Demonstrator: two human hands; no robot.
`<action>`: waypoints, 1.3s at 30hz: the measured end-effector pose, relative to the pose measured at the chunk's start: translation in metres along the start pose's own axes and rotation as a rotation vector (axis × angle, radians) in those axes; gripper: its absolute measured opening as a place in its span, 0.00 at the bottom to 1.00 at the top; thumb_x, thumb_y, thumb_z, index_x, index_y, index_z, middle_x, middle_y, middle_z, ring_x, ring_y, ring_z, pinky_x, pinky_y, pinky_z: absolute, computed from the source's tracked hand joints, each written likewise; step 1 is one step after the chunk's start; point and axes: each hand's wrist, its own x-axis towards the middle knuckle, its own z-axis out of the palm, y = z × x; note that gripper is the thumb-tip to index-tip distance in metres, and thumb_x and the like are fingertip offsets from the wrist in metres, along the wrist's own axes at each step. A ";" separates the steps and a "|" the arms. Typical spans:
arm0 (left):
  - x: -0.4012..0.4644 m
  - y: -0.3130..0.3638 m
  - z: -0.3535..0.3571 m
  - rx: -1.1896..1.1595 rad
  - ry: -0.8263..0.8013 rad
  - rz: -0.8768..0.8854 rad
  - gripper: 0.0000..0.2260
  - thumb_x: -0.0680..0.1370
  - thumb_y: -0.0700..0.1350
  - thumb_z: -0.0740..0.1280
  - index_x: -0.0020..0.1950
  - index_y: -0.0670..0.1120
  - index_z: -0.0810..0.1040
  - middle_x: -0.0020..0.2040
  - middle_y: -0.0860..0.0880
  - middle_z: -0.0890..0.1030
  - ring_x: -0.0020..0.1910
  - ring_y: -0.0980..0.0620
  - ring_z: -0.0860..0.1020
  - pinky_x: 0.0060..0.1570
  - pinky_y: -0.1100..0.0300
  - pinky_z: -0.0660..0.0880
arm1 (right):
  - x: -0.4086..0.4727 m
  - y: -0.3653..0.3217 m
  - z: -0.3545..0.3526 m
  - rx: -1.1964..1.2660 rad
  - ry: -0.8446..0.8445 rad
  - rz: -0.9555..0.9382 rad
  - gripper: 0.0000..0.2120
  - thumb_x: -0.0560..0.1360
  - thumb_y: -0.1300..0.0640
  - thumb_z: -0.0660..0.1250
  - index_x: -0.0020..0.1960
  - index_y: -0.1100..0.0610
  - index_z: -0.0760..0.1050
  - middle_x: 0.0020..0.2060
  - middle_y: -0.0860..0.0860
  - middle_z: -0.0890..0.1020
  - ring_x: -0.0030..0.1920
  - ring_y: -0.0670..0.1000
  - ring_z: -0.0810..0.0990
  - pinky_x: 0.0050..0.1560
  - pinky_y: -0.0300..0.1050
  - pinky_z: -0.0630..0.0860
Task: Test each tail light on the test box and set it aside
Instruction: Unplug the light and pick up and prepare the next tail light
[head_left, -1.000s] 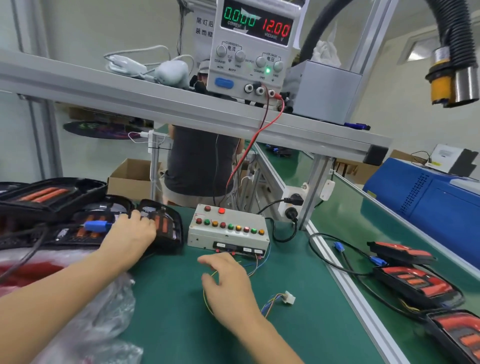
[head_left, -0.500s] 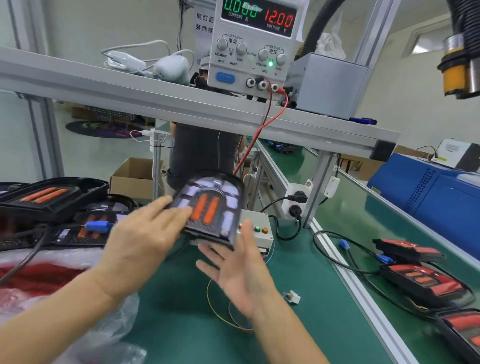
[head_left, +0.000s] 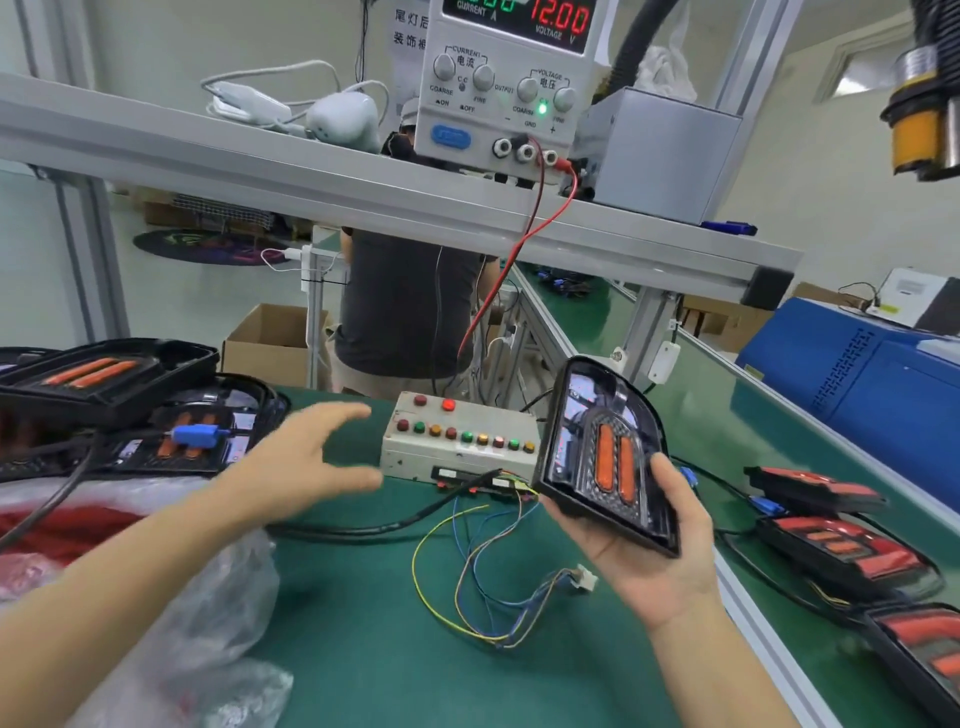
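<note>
Between right-hand fingers (head_left: 670, 483): tail light (head_left: 605, 447).

A green-matted workbench (head_left: 363, 649) carried a grey test box with coloured buttons (head_left: 457, 447), loose coloured wires ending in a white plug (head_left: 584, 577), crumpled clear plastic wrap (head_left: 208, 623), and stacked black tail lights (head_left: 130, 410) at left.

Right hand (head_left: 649, 556) holds tail light (head_left: 605, 452) beside test box (head_left: 457, 441); left hand (head_left: 306, 462) spread
</note>
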 end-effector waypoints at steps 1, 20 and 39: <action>0.003 -0.005 0.004 0.190 -0.172 -0.039 0.36 0.71 0.53 0.74 0.75 0.52 0.62 0.75 0.51 0.62 0.74 0.54 0.60 0.71 0.60 0.57 | -0.002 -0.002 0.000 -0.017 -0.006 0.004 0.21 0.74 0.49 0.62 0.58 0.61 0.82 0.60 0.63 0.80 0.59 0.67 0.79 0.54 0.68 0.77; 0.008 -0.027 0.024 1.278 -0.285 0.035 0.06 0.77 0.43 0.61 0.50 0.54 0.71 0.56 0.52 0.80 0.57 0.51 0.77 0.52 0.58 0.63 | -0.019 -0.013 -0.018 -0.022 0.122 -0.004 0.20 0.74 0.50 0.62 0.57 0.62 0.82 0.60 0.63 0.80 0.57 0.67 0.80 0.48 0.67 0.78; 0.008 0.041 0.024 0.102 0.345 0.460 0.12 0.76 0.47 0.61 0.51 0.45 0.82 0.41 0.49 0.80 0.43 0.47 0.75 0.46 0.48 0.72 | -0.020 -0.001 -0.033 -0.140 0.212 0.045 0.17 0.70 0.50 0.67 0.51 0.60 0.85 0.56 0.62 0.82 0.51 0.62 0.84 0.53 0.65 0.78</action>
